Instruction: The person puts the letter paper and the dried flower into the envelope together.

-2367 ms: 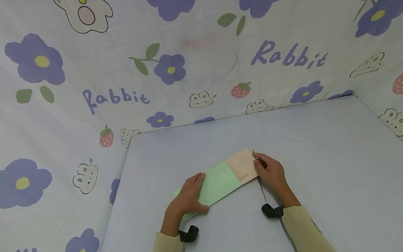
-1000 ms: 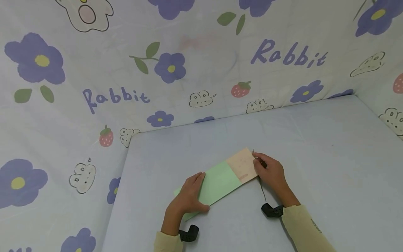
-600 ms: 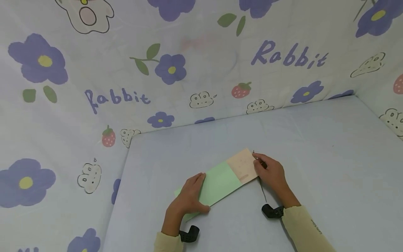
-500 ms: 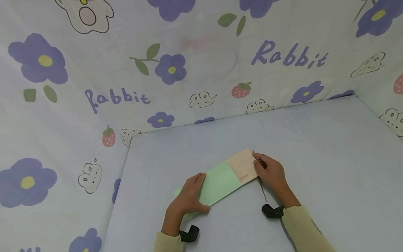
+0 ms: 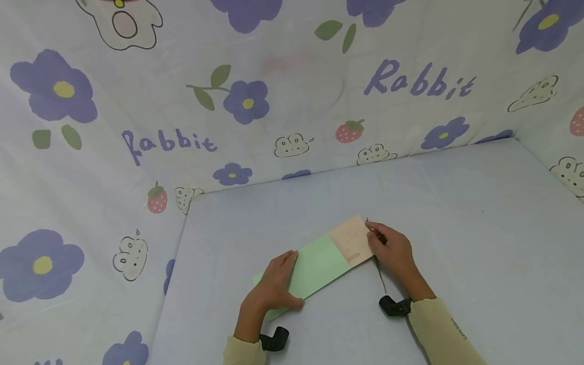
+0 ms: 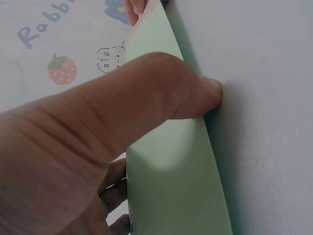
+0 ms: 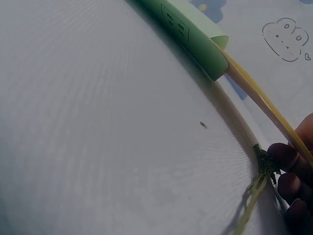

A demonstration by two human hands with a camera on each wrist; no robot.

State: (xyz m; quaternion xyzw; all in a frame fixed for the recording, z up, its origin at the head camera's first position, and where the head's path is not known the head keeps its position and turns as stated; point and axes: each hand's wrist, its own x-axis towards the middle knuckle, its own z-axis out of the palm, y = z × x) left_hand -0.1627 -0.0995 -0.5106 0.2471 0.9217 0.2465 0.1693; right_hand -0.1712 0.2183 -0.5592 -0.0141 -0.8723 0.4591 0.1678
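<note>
A flat, pale green paper sleeve [image 5: 317, 263] lies slanted on the table, with a peach-coloured card [image 5: 350, 240] sticking out of its right end. My left hand [image 5: 269, 284] spans the sleeve, thumb over the near edge and fingers along the far edge. In the left wrist view that thumb [image 6: 161, 88] crosses the sleeve's face. My right hand [image 5: 393, 248] pinches the card's outer end. By the right fingers [image 7: 288, 159] is a dark green knotted cord [image 7: 264, 166], whose strand trails toward me. The right wrist view shows a small printed box on the sleeve's side.
The table [image 5: 456, 213] has a pale, plain cover. A fabric wall [image 5: 310, 91] printed with flowers, strawberries and rabbits rises along its back, left and right sides. A black wrist camera [image 5: 275, 339] sits at the left cuff, and another black wrist camera [image 5: 393, 305] at the right cuff.
</note>
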